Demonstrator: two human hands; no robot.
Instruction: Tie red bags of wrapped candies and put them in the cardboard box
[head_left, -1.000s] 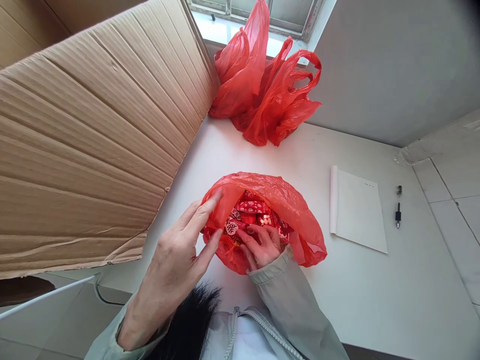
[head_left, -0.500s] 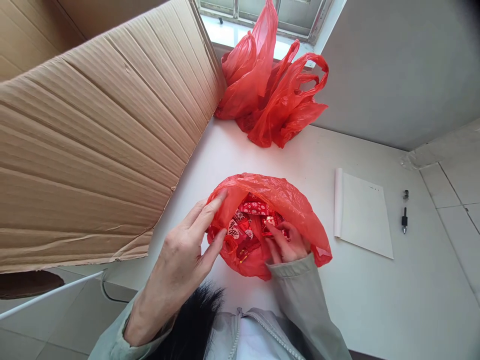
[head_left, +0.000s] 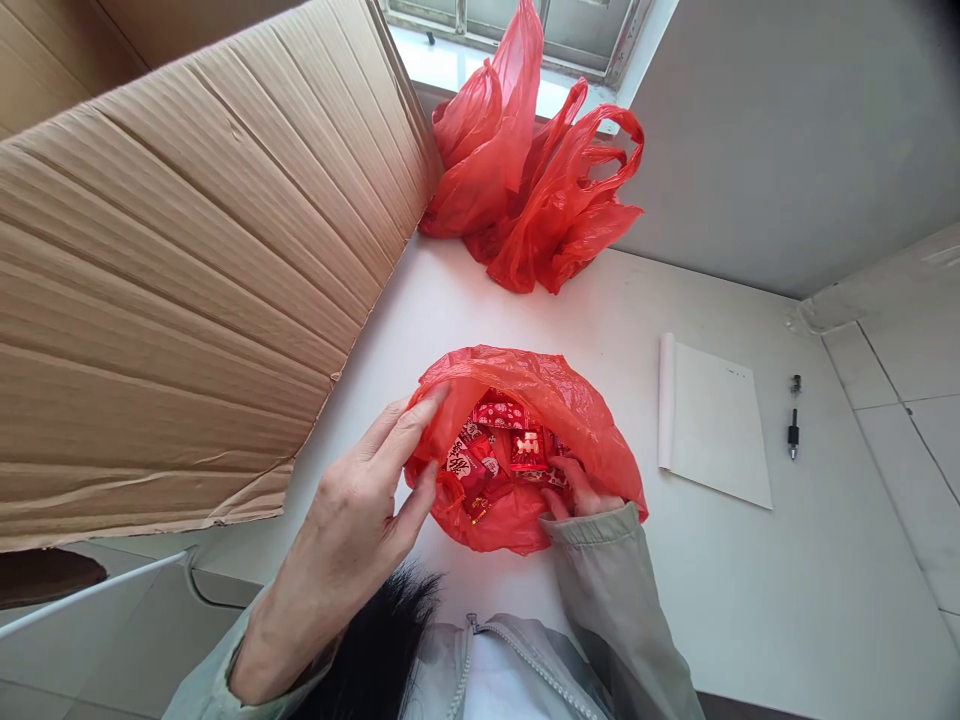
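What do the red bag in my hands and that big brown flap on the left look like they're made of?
Red bag: thin, glossy plastic film, by its crinkles and translucent sheen. Brown flap: matte corrugated cardboard, judging by its parallel ridges and creased, torn edge.

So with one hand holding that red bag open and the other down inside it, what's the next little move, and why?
Probably to close the right hand on one red packet and lift it out. The left hand pinches the rim of the red bag, keeping its mouth wide, and the right fingers lie among the packets, seemingly gripping none.
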